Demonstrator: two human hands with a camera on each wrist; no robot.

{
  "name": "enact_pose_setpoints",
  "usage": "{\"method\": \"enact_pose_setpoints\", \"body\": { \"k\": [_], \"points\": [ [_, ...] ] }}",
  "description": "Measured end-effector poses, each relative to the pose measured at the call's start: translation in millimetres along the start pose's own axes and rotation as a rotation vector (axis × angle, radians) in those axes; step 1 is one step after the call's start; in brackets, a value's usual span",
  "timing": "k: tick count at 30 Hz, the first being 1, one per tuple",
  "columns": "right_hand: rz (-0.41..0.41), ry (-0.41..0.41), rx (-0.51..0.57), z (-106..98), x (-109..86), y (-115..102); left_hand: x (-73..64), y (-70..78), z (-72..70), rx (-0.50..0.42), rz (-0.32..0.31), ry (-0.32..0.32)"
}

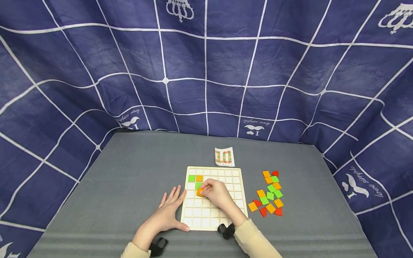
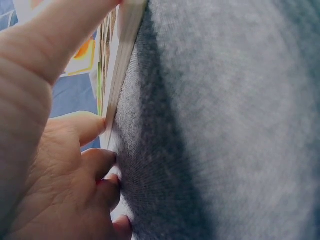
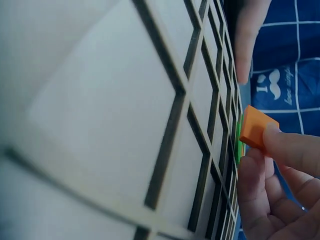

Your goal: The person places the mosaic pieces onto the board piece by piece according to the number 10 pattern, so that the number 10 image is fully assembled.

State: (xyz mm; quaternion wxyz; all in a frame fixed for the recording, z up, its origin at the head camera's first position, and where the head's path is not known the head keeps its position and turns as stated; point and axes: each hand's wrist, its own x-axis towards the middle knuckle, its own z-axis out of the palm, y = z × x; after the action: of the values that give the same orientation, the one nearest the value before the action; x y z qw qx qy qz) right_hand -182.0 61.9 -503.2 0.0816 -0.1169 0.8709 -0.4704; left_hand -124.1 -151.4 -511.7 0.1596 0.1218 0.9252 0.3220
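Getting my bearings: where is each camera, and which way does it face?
Head: on the head, facing forward and down at board and curtain; left hand, right hand and sleeves show.
Left wrist: worn there, facing the board's edge and table; left hand shows.
Right wrist: worn there, facing across the board; both hands partly show.
Head and right wrist share the pinched orange tile.

Square pale wooden grid board point(image 1: 206, 212): some cells are hidden under the right hand point(image 1: 217, 193)
White printed paper card point(image 1: 224, 157): detail is too small to tell
Grey desk point(image 1: 129, 172): near edge is cut off
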Motion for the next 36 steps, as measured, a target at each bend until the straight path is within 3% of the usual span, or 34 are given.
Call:
{"method": "enact_pose_setpoints", "body": {
  "k": [8,14,22,31,36],
  "points": [
    [-0.040,-0.031,-0.080,4.5,3.1,-4.6,1.0,0.1,-0.3,0.001,0.002,0.002],
    [-0.128,0.026,-0.239,8.3,4.9,-6.9,2.4,0.9,-1.5,0.002,0.004,0.004],
    [-0.106,0.055,-0.357,11.9,4.1,-10.8,2.9,0.7,-1.8,0.001,0.008,0.006],
    [-0.078,0.000,-0.250,4.1,0.8,-9.9,1.5,-1.7,-0.8,0.005,0.000,-0.001],
    [-0.071,0.052,-0.218,-13.9,-4.0,-4.6,1.0,-1.3,0.4,0.003,0.001,0.005]
  ]
}}
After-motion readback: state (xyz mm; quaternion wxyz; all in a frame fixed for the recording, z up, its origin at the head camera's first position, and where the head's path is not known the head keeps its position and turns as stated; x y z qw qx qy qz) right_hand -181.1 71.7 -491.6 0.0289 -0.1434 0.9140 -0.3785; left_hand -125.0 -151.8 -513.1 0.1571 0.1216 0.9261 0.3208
